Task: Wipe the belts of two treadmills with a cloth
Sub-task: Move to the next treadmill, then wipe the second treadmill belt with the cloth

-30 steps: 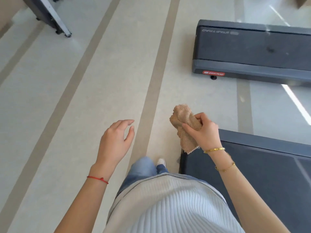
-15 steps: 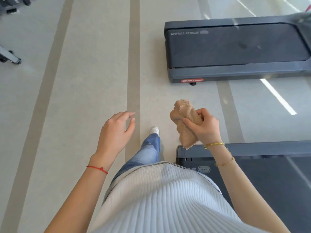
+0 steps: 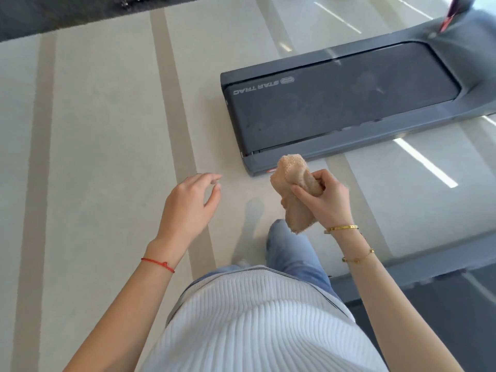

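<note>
Progress is hard to read from this single look: the person stands on the pale striped floor [image 3: 112, 146] between two treadmills, and neither belt is being touched. The far treadmill [image 3: 349, 146] lies ahead and to the right, its dark belt [image 3: 343, 103] bare and well apart from the hands; faint smudges show on it, but I cannot say whether they are dust, damp or reflections. The near treadmill [image 3: 418, 272] sits at the lower right, just beside the person's leg. The cloth [image 3: 292, 189], a bunched tan towel, is in the air in front of the body, gripped by the right hand [image 3: 322, 202] with thumb and fingers curled round its middle, so that one lump stands above the fist and a tail hangs below. The left hand [image 3: 188, 208] hangs free over the floor, fingers loosely bent, holding nothing. My guess is that the far belt is next for wiping; the near one may or may not be done, and nothing here proves it. Much is cut off: the near treadmill shows only a corner of frame and belt, partly behind the right forearm, and the far one's front end runs out of the picture at the upper right, blurred. The feet are mostly hidden by the white top [image 3: 257, 323].
</note>
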Demonstrator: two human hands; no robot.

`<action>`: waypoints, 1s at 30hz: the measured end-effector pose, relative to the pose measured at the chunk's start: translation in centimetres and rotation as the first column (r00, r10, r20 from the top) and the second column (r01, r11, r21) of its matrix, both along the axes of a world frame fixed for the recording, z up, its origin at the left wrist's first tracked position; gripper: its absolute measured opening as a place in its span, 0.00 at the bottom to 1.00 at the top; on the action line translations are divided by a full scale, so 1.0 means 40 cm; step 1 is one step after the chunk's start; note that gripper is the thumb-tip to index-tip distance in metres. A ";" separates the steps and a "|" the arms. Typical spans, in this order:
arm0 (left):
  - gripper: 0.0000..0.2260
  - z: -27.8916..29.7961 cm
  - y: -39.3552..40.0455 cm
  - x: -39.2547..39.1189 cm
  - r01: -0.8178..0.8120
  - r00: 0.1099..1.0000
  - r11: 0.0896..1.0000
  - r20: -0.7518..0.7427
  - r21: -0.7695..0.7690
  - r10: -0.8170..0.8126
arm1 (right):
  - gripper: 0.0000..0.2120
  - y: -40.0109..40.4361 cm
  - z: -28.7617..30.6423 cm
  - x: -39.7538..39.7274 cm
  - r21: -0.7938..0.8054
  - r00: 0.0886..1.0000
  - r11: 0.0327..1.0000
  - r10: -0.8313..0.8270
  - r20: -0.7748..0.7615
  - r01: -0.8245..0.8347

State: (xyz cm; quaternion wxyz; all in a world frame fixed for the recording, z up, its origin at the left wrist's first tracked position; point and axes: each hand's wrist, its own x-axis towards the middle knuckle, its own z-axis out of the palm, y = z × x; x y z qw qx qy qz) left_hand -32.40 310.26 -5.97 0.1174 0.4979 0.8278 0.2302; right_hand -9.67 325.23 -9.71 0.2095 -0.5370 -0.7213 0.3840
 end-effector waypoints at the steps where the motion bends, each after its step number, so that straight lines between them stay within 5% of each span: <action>1: 0.10 -0.010 0.047 -0.015 -0.001 1.000 1.000 0.005 -0.001 0.001 | 0.16 0.045 -0.006 -0.014 0.005 1.000 1.000 -0.005 -0.003 0.005; 20: 0.10 -0.253 1.073 -0.119 -0.280 0.960 0.957 0.045 0.077 0.278 | 0.19 1.206 -0.212 -0.278 -0.195 0.945 0.937 0.313 0.099 -0.290; 30: 0.10 -0.715 1.327 -0.308 -0.283 0.959 0.959 -0.014 0.014 0.284 | 0.19 1.480 -0.660 -0.589 -0.278 0.891 0.879 0.434 0.131 -0.387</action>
